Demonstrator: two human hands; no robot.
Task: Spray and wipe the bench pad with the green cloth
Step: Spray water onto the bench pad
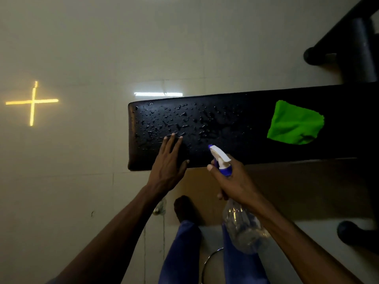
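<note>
The black bench pad (235,111) runs across the middle of the head view, its left half beaded with spray droplets. My left hand (170,162) lies flat on the pad's near edge, fingers spread, holding nothing. My right hand (233,181) grips the neck of a clear spray bottle (242,228) just in front of the pad's near edge, with the white and blue nozzle (219,158) pointed up-left over the pad. The green cloth (295,124) rests crumpled on the dry right part of the pad, apart from both hands.
Black bench frame bars and feet (348,46) stand at the upper right, another foot (352,232) at the lower right. The pale tiled floor (82,58) surrounds the bench, with a yellow light cross (32,102) on the left. My blue-trousered legs (180,253) and a metal ring (209,261) lie below.
</note>
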